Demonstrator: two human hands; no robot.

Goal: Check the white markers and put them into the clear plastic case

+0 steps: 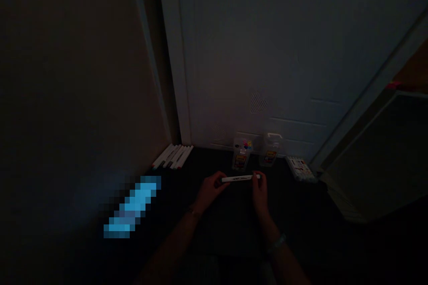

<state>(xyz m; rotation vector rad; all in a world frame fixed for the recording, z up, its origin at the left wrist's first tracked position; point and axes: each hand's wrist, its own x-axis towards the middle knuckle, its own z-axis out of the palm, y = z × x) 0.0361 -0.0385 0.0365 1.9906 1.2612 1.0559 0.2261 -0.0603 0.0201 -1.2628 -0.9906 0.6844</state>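
A white marker (241,178) with dark print is held level above the dark tabletop, one end in each hand. My left hand (213,185) is closed on its left end, and my right hand (260,187) pinches its right end. Just beyond the marker stands a clear plastic container (241,153) with several coloured marker ends showing at its top. To the right of it is a second clear container (270,149) with a handle. The dim light hides the fine detail of the fingers.
Several white markers (173,156) lie in a row at the table's back left. A clear pack of markers (301,169) lies at the back right. A bright blurred-out screen (133,207) is on the left. A pale panelled door (267,53) rises behind the dark table (230,227).
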